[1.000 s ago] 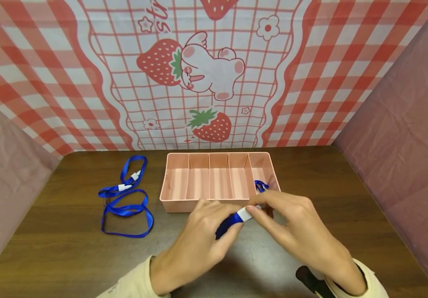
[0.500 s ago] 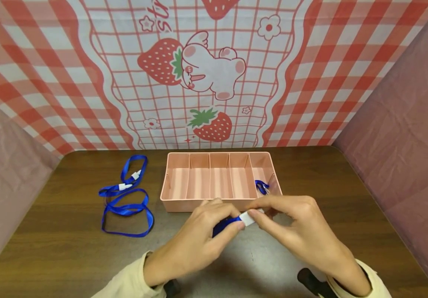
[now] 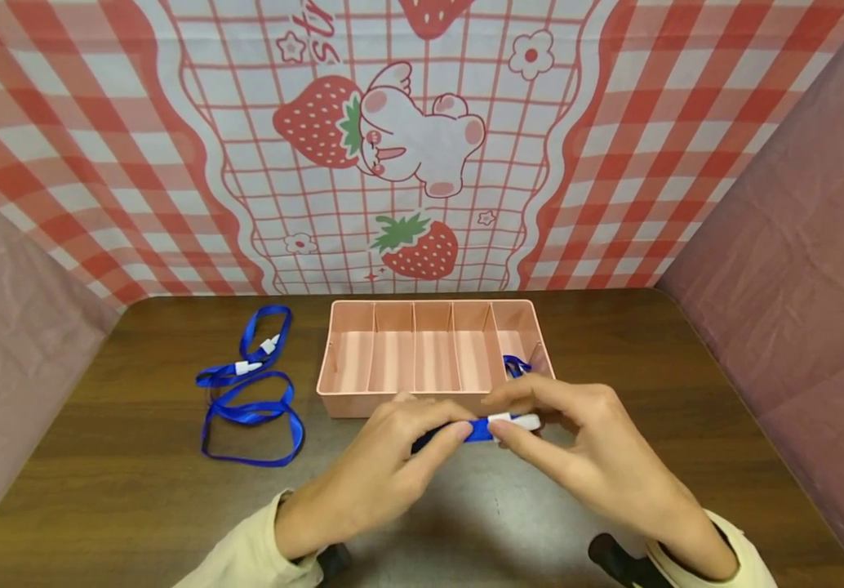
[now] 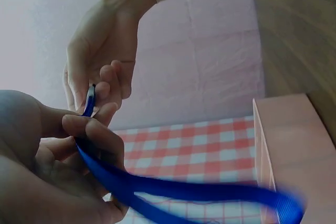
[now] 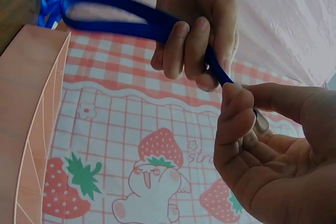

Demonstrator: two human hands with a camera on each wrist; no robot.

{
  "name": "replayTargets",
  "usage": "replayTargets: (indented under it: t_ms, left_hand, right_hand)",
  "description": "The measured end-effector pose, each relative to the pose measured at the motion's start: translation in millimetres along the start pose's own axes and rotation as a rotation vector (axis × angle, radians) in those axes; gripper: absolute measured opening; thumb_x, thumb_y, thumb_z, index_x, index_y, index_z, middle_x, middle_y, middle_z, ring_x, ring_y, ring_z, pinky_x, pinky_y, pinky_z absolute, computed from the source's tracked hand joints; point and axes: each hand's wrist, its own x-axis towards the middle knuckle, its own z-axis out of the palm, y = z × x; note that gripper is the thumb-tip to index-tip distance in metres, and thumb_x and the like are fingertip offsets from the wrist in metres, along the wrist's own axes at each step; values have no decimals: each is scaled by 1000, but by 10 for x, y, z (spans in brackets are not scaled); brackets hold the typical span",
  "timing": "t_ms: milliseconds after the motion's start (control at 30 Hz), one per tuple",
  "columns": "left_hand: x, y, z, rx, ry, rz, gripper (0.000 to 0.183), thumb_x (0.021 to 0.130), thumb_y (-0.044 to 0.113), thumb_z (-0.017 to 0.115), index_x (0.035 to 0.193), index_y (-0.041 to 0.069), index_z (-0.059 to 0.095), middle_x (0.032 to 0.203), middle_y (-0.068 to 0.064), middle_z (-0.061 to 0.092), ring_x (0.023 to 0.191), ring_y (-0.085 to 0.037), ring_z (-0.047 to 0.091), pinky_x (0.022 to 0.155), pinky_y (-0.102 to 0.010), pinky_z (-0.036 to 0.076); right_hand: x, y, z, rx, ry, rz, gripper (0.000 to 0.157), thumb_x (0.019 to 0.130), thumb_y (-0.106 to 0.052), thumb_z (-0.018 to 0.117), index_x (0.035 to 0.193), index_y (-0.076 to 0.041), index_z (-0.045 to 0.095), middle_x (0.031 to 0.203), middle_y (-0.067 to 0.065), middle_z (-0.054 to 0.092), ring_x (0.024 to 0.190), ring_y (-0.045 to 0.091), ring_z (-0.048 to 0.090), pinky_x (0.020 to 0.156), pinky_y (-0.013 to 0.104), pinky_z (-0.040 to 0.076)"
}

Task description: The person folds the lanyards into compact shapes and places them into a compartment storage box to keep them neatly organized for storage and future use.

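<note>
Above the table in front of the box, my left hand (image 3: 381, 465) pinches the strap of a blue lanyard (image 3: 479, 430) between thumb and fingers. My right hand (image 3: 594, 457) holds its white plastic clip (image 3: 527, 421) between thumb and fingertips, with the clip's end poking out to the right. A short stretch of flat strap shows between the two hands. In the left wrist view, the rest of the strap (image 4: 210, 190) hangs in a loop below my left hand. Part of the clip is hidden behind my right fingers.
Just beyond my hands stands a pink box (image 3: 433, 404) with several compartments. Its rightmost compartment holds a folded blue lanyard (image 3: 516, 365). More blue lanyards (image 3: 249, 415) with white clips lie loosely looped on the table (image 3: 135, 490) to the left. A checked strawberry cloth (image 3: 422, 147) hangs behind.
The white clip has moved a little right and levelled out, and more of it shows past my right thumb. My left hand has shifted slightly left, baring more blue strap between the hands.
</note>
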Motion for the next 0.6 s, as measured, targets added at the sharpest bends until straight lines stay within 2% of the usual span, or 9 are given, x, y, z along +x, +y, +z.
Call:
replayTargets:
  t_ms: [167,300,500,600]
  left_hand:
    - [7,-9,-43,50,-13,59,22,106,18,49,104,16,71,100,12,71,93,2,61,82,-26,46]
    - [20,-16,-65,68,-34,87,22,106,19,49,103,16,71,94,13,68,87,5,59,79,-25,45]
    - [-4,-16,-90,128,-74,110,19,105,18,50,101,15,69,81,14,60,74,5,51,72,-21,41]
    - [-30,-4,-96,153,-90,95,18,105,19,51,100,16,68,74,16,52,66,6,43,66,-18,35]
  right_hand:
    - [-15,-4,-12,39,-7,55,26,88,0,73,97,-25,71,87,-12,69,75,6,63,64,22,54]
    - [-30,7,-44,62,-5,58,28,86,2,74,96,-24,72,86,-9,70,76,8,64,65,23,55]
    - [-38,36,-57,50,2,-13,29,85,4,75,97,-22,73,87,-9,71,75,7,63,63,21,53]
    - [-51,44,-55,40,15,-39,30,83,5,76,98,-22,74,88,-10,71,74,7,62,62,20,51]
